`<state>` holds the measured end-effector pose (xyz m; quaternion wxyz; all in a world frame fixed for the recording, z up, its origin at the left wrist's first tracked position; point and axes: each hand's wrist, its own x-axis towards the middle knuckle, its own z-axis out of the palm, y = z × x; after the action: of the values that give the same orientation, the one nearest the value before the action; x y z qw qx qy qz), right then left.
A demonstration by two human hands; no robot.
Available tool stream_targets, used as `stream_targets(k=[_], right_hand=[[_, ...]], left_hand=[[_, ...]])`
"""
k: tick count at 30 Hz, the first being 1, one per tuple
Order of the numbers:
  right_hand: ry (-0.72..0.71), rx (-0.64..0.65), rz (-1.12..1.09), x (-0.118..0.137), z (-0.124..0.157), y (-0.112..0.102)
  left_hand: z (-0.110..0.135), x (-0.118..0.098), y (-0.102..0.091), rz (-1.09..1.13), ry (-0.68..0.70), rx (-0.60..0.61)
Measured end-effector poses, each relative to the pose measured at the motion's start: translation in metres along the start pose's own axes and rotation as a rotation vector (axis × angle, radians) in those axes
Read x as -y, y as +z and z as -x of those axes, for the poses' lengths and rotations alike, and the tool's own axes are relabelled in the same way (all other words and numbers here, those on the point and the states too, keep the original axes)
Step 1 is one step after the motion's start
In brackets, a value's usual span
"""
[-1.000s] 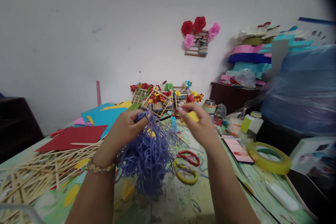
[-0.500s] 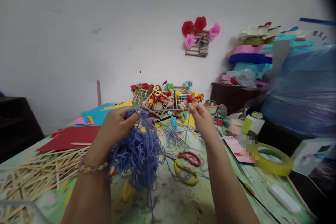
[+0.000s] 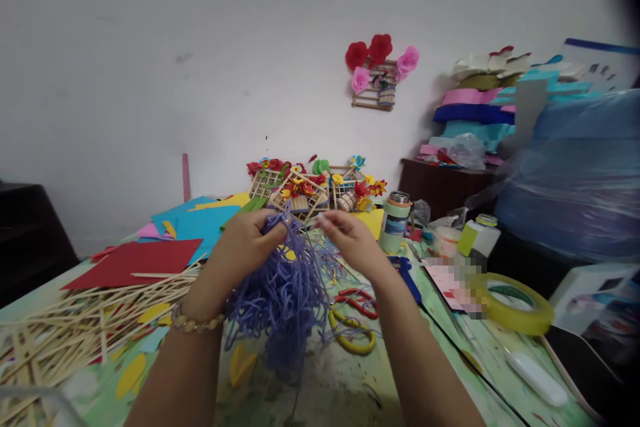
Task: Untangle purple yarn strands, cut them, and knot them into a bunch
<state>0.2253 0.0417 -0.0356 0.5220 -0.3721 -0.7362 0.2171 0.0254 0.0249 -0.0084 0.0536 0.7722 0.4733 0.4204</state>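
A tangled bundle of purple yarn (image 3: 287,297) hangs over the table in front of me. My left hand (image 3: 245,243) is closed round the top of the bundle and holds it up. My right hand (image 3: 350,240) is just right of it, fingers pinched together near the top strands; whether a strand sits between them I cannot make out. A beaded bracelet (image 3: 193,323) is on my left wrist.
Red scissors (image 3: 357,300) and yellow scissors (image 3: 350,337) lie under the yarn. Wooden sticks (image 3: 75,320) spread at the left beside red paper (image 3: 135,260) and blue paper (image 3: 200,220). A tumbler (image 3: 395,221), a tape roll (image 3: 515,303) and flower frames (image 3: 305,187) stand around.
My right hand has come back left toward the bundle from where it was drawing a strand out to the right. The left hand keeps its hold on the yarn.
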Motion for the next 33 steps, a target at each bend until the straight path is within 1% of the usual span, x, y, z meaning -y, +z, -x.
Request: stream_targets(k=[1,2,3,4,6,8,11,14,17,20,22,24,25,27,28,29,31,33], right_hand=[[0.004,0.084,-0.079,0.006,0.001,0.011],[0.008,0.134,-0.142,0.010,0.003,0.019],[0.013,0.146,-0.172,0.011,0.004,0.024],[0.012,0.121,-0.181,0.012,0.004,0.026],[0.006,0.019,-0.172,0.008,0.003,0.022],[0.006,-0.107,-0.165,0.002,-0.001,0.009],[0.035,-0.286,-0.163,-0.015,-0.007,-0.018],[0.107,-0.461,-0.107,-0.041,-0.011,-0.048],[0.177,-0.622,0.013,-0.069,-0.007,-0.077],[0.192,-0.725,0.153,-0.083,0.000,-0.099],[0.172,-0.744,0.254,-0.080,0.003,-0.107],[0.127,-0.727,0.331,-0.069,0.001,-0.105],[0.093,-0.711,0.357,-0.061,0.000,-0.099],[0.005,-0.639,0.373,-0.041,-0.004,-0.079],[-0.062,-0.557,0.358,-0.031,-0.005,-0.065],[-0.117,-0.448,0.313,-0.021,-0.005,-0.049],[-0.169,-0.249,0.183,-0.003,-0.002,-0.017],[-0.179,-0.074,0.072,0.008,0.002,0.008]], left_hand=[[0.000,0.000,0.001,-0.003,0.008,0.007],[-0.001,0.000,0.002,-0.002,0.017,0.014],[-0.001,0.000,0.002,0.001,0.024,0.021],[-0.001,0.001,0.002,0.003,0.024,0.026],[-0.001,0.002,-0.001,0.006,0.003,0.026],[-0.001,0.004,-0.006,0.006,-0.030,0.001],[0.000,0.009,-0.015,-0.021,-0.100,-0.082],[0.002,0.015,-0.024,-0.052,-0.201,-0.169],[0.003,0.018,-0.029,-0.035,-0.241,-0.209],[0.003,0.015,-0.027,-0.018,-0.248,-0.200],[0.002,0.012,-0.023,-0.016,-0.238,-0.181],[0.001,0.008,-0.019,-0.016,-0.214,-0.164],[0.001,0.007,-0.017,-0.014,-0.200,-0.156],[0.000,0.004,-0.013,0.001,-0.177,-0.135],[0.000,0.004,-0.011,0.016,-0.170,-0.119],[0.001,0.003,-0.010,0.035,-0.164,-0.100],[0.001,0.001,-0.006,0.075,-0.148,-0.060],[0.002,-0.001,-0.004,0.098,-0.126,-0.022]])
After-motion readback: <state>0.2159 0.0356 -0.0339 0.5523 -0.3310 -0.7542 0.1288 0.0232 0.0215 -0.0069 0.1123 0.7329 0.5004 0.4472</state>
